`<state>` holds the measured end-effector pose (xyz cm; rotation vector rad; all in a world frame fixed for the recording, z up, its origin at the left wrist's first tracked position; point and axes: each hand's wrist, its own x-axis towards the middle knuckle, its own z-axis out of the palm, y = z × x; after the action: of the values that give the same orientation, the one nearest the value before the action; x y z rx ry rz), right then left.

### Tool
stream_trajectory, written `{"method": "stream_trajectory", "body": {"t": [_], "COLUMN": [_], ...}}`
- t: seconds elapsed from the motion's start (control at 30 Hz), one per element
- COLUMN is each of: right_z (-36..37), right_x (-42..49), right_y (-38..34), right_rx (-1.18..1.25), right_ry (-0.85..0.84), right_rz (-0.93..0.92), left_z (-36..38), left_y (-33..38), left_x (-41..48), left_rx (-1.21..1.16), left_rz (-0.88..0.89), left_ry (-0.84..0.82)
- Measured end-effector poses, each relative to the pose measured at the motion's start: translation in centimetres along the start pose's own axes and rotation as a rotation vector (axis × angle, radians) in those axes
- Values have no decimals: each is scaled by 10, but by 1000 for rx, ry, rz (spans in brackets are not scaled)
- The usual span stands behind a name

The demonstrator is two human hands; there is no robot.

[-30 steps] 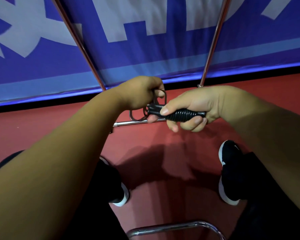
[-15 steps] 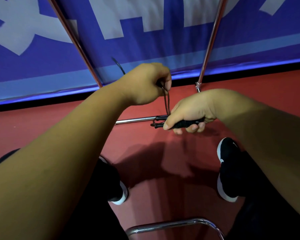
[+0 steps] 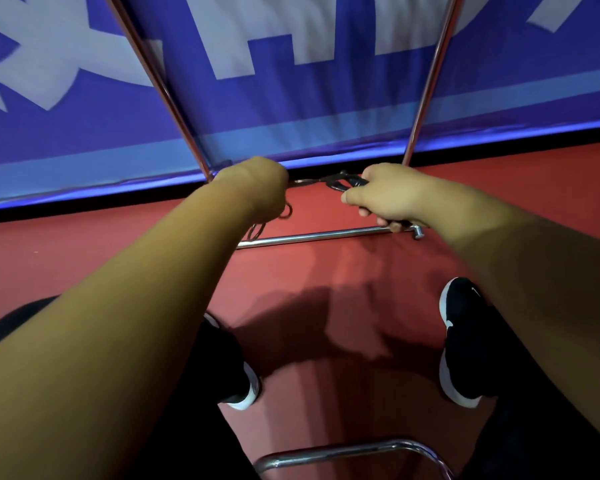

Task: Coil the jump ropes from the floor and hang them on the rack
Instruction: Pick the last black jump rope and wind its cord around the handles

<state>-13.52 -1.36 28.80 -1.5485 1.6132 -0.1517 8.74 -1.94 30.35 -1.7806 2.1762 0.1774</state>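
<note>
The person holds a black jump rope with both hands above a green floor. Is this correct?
Not fully: in the head view the floor is red, not green. The rest stands: the left hand and the right hand both hold the black jump rope above it.

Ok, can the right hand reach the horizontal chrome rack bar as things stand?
Probably yes. The right hand, gripping the black jump rope, sits just above the horizontal chrome rack bar near its right end; nothing shows between them, and its lower fingers look nearly on it.
</note>
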Motion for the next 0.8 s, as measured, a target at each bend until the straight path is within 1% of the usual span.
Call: {"method": "stream_trajectory", "body": {"t": [0.07,0.13,0.2,0.27,0.33,0.4,0.5,0.63,0.73,0.8], "right_z": [0,-1,-2,-6,-13,-20,-28,-34,-35,-32], "right_x": [3,4,5,6,6,8,14,16,17,16], "right_y": [-1,-1,0,2,2,4,10,13,8,5], "right_rx": [61,131,179,264,329,388,476,596,764,791], "right_ry": [33,53,73,102,148,200,295,342,386,403], "right_rz": [-23,-22,20,94,162,226,310,400,484,490], "left_z": [1,1,3,3,2,2,4,16,23,26], "left_y": [-6,-13,-16,-13,-9,-10,-20,-31,-27,-26], "left_x": [6,9,11,11,10,10,9,9,6,5], "left_rx": [-101,-133,-129,-149,-157,-112,-50,-23,-49,-85], "left_rz": [-119,-212,-251,-235,-222,-236,-296,-328,-363,-409], "left_ry": [88,127,94,27,5,15,-53,-125,-137,-164]}}
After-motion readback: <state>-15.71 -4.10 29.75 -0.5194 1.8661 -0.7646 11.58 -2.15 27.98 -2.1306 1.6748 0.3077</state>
